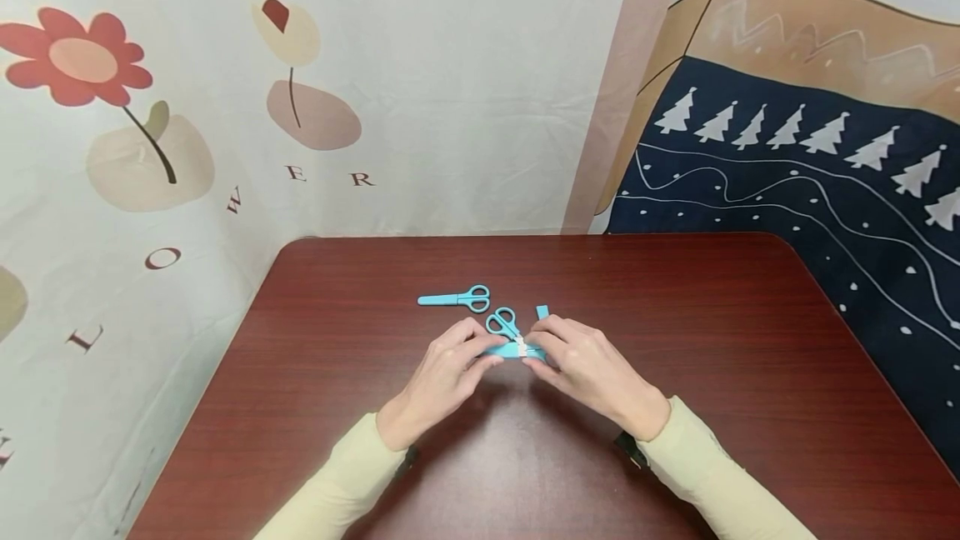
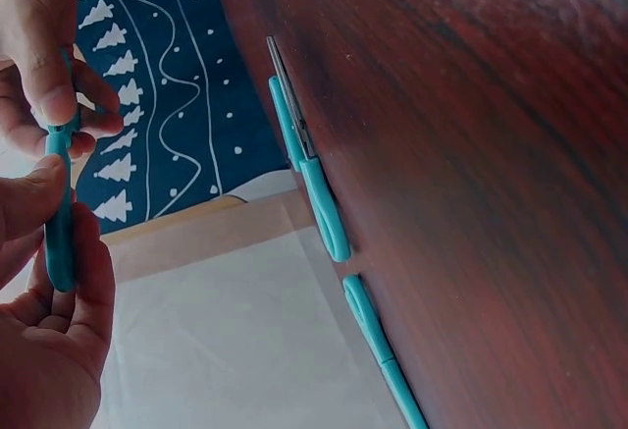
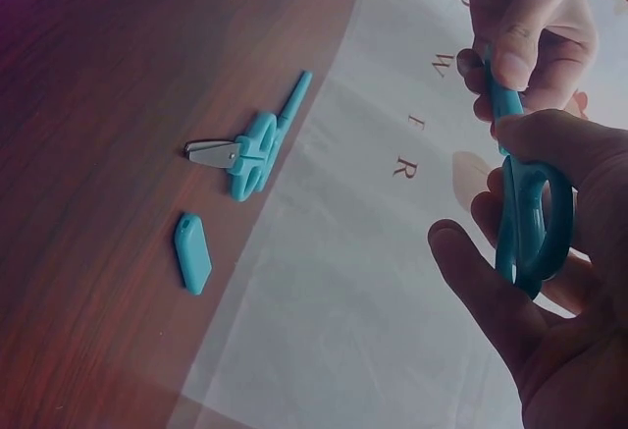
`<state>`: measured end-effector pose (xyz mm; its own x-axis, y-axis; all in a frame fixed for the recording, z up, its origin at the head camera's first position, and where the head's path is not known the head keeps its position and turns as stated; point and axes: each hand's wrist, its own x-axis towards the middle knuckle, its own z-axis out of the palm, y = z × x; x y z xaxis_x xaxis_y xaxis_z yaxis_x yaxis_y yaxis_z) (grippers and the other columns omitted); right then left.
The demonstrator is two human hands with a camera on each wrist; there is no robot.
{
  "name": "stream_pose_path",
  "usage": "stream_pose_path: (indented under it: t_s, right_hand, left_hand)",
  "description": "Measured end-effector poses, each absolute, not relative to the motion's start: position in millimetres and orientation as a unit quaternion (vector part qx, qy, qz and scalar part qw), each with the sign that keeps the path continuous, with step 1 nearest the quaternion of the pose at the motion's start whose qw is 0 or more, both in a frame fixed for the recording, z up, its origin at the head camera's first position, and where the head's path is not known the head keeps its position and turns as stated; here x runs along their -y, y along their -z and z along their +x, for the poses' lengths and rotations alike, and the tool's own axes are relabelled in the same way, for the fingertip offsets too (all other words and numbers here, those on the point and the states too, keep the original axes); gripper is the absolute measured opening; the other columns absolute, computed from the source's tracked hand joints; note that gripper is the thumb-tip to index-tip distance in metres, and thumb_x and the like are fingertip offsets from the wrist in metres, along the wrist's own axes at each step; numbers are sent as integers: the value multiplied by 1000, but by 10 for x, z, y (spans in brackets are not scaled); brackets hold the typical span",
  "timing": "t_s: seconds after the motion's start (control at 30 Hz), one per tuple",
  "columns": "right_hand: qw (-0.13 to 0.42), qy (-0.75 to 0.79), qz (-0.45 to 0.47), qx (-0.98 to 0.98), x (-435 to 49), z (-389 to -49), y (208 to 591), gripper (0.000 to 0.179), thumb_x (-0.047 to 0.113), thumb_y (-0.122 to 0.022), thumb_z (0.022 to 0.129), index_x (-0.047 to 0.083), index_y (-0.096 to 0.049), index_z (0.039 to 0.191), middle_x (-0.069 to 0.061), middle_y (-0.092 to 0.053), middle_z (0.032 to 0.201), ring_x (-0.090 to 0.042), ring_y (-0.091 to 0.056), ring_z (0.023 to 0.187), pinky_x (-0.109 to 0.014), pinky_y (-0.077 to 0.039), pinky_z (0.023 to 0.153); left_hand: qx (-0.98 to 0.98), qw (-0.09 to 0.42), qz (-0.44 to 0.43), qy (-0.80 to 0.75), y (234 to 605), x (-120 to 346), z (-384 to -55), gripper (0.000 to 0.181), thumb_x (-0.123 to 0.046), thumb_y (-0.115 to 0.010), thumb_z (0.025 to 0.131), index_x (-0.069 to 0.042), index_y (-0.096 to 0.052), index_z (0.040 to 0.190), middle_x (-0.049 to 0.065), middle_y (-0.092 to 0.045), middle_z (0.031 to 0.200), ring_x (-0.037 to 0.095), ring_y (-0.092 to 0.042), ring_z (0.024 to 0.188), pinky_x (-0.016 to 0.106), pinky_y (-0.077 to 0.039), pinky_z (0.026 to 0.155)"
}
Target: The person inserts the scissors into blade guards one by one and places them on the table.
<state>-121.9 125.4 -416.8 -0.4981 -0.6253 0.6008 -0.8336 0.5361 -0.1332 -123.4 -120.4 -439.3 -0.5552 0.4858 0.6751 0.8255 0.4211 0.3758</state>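
Note:
Both hands hold one pair of teal scissors (image 3: 535, 218) above the table. My right hand (image 1: 592, 369) grips it around the handle loops, thumb toward the blade end. At the other end, my left hand (image 1: 442, 369) pinches the teal sheath (image 2: 60, 242) between thumb and fingers. A short pale stretch shows between sheath and handles in the head view; how far the blades sit inside is hidden. Just beyond the hands lie bare-bladed teal scissors (image 1: 503, 322), blades slightly apart. A loose teal sheath (image 3: 193, 254) lies beside them, partly behind my right hand in the head view.
Sheathed teal scissors (image 1: 453, 299) lie farther back on the dark red-brown table (image 1: 337, 273). Behind the table hangs a pale cloth (image 1: 450, 90) with flowers and letters, beside a dark blue cloth (image 1: 750, 182) with white trees.

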Motion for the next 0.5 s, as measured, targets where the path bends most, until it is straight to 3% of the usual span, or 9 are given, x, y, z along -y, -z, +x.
stream_pose_path:
  t_s: [0.5]
  right_hand:
    - [255, -209, 429, 841, -1244, -1208, 4163, 29, 16, -91, 80, 4, -75, 100, -4, -67, 102, -14, -65, 81, -25, -58, 70]
  left_hand:
    - [805, 252, -408, 349, 4394, 1185, -1227, 24, -2, -84, 83, -3, -77, 106, 1, -58, 92, 14, -52, 79, 20, -45, 68]
